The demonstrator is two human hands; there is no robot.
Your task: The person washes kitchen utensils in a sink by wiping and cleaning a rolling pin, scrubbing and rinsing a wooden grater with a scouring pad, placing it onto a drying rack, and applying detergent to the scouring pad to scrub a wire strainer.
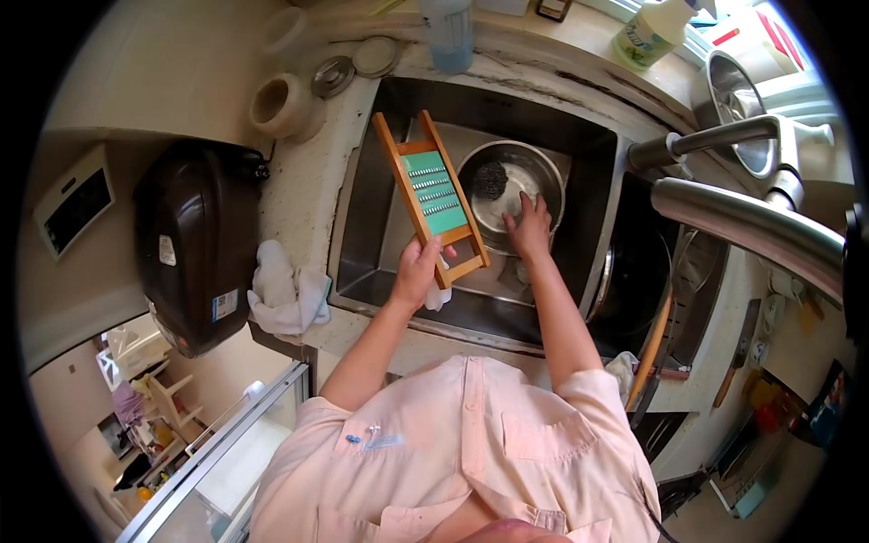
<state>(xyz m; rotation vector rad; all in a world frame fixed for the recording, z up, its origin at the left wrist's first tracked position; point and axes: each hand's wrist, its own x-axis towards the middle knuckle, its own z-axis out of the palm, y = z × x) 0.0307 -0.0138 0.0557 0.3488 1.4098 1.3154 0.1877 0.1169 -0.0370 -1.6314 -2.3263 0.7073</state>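
Note:
A wooden-framed grater [433, 192] with a green plate and rows of metal teeth is tilted over the left part of the sink [398, 237]. My left hand [417, 270] grips its frame near the lower end. To the right, a round metal basin [554, 172] sits in the sink. Inside it lies a dark scouring pad [491, 180]. My right hand [530, 226] reaches over the basin's near side, fingers apart and nothing in them, with the fingertips short of the pad. Something whitish [438, 297] shows below my left hand.
A grey faucet [724, 204] extends in from the right. Beside it, a dark pan [638, 271] occupies the sink's right section. White cloths [285, 288] lie on the left counter near a brown appliance [199, 244]. A spray bottle [650, 36] and a clear cup [450, 41] stand behind.

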